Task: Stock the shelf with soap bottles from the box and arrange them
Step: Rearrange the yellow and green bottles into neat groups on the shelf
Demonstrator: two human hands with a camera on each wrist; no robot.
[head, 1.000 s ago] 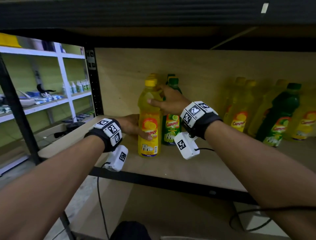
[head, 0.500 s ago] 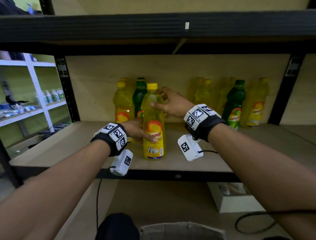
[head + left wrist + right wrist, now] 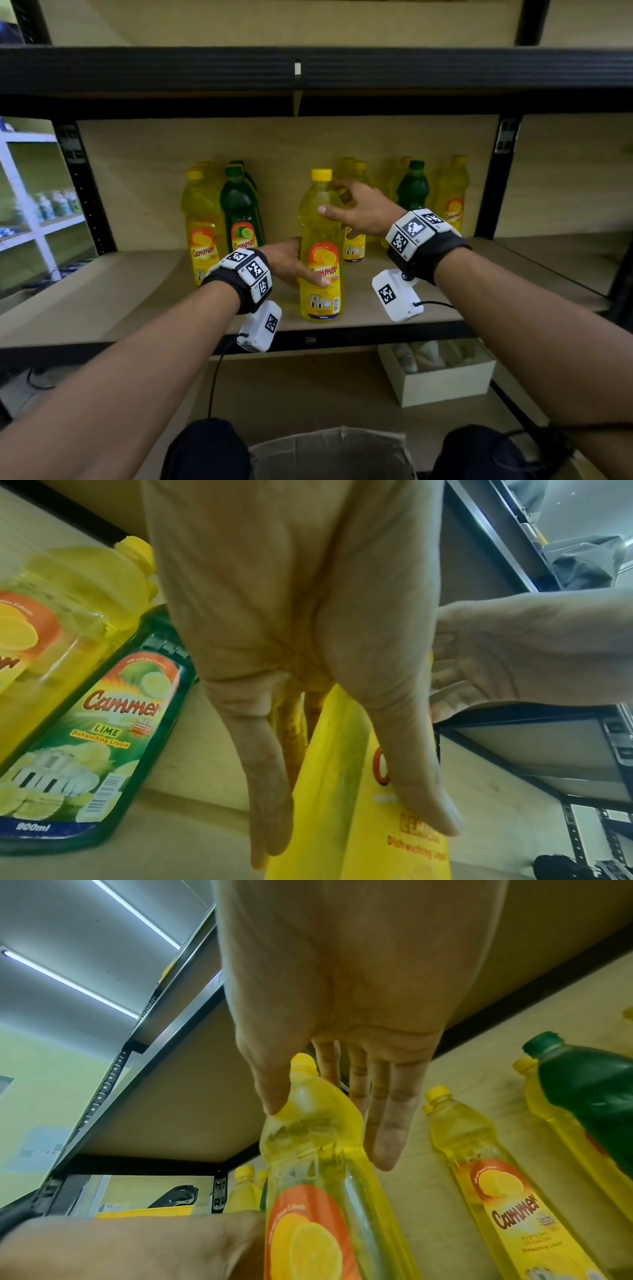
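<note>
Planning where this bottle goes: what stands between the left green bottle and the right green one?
Head view: the held yellow bottle, with two more yellow bottles behind it.

A wooden shelf board (image 3: pixel 102 301) edged with a black metal rail carries upright bottles of Cammer dishwashing liquid. At the front stands a single yellow lemon bottle (image 3: pixel 320 253), held between two hands. Toward the back on the left, a yellow bottle (image 3: pixel 202 222) stands just beside a green lime bottle (image 3: pixel 239 212), with more caps showing behind them. On the right, against the back panel, yellow bottles (image 3: pixel 452 192) flank another green bottle (image 3: pixel 413 186). Below, on the lower board (image 3: pixel 308 387), sits an open white box (image 3: pixel 442 380); its contents are too blurred to tell.
</note>
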